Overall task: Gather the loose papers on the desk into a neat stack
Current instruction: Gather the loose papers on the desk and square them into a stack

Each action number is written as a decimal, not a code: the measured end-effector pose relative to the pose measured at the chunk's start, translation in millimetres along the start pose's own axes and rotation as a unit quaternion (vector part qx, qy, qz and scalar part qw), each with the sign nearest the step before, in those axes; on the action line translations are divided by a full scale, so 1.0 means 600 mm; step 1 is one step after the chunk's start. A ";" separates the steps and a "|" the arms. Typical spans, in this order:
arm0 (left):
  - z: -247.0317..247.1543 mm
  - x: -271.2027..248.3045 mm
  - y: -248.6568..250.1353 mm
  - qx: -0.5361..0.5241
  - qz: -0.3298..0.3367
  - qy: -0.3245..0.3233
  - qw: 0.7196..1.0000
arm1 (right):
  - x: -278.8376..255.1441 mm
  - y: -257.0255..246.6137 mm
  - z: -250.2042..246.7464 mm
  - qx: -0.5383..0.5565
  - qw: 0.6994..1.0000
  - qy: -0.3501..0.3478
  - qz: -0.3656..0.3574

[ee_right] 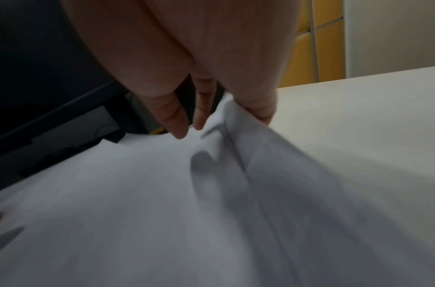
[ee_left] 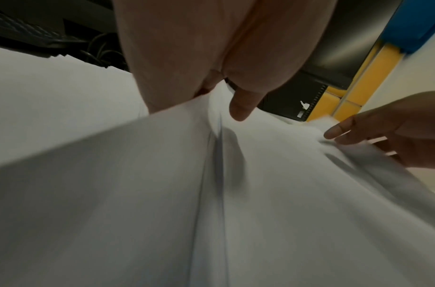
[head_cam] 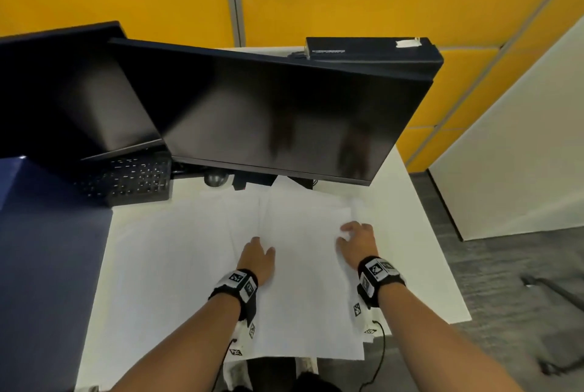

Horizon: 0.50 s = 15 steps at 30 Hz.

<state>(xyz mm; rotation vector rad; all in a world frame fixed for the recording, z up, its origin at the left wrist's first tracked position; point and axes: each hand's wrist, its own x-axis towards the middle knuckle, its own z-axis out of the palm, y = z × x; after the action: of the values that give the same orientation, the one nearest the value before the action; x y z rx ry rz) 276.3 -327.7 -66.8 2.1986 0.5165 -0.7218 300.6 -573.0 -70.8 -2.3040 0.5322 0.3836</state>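
Observation:
Several white papers (head_cam: 300,281) lie overlapping in the middle of the white desk (head_cam: 414,233). My left hand (head_cam: 257,254) is at the left edge of the upper sheets. In the left wrist view its straight fingers (ee_left: 162,93) are slid under that paper edge (ee_left: 181,108), and the thumb hovers just above the sheet. My right hand (head_cam: 355,240) holds the right edge of the papers. In the right wrist view the outer fingers (ee_right: 260,112) curl behind a raised fold of paper (ee_right: 236,136), with thumb and forefinger on the near side.
A dark monitor (head_cam: 284,113) overhangs the far ends of the papers, with a second monitor (head_cam: 69,91) and a black keyboard (head_cam: 132,180) to its left. A black box (head_cam: 373,50) stands behind. A blue partition (head_cam: 41,249) borders the desk's left; bare desk lies right of the papers.

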 end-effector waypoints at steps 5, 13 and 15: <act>-0.026 -0.028 -0.036 0.104 -0.029 0.021 0.994 | -0.020 0.031 -0.009 -0.020 0.997 0.057 0.041; 0.019 -0.066 -0.082 0.192 -0.043 -0.118 0.973 | -0.098 0.054 0.050 -0.256 0.962 -0.086 0.042; 0.021 -0.071 -0.084 0.192 -0.042 -0.118 0.973 | -0.095 0.052 0.049 -0.216 0.972 -0.062 0.070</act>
<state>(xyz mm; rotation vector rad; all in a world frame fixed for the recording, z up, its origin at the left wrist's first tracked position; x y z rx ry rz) 211.6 -310.8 -73.6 2.4059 0.3719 -1.1955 232.3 -557.6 -85.6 -2.6390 0.5947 0.7726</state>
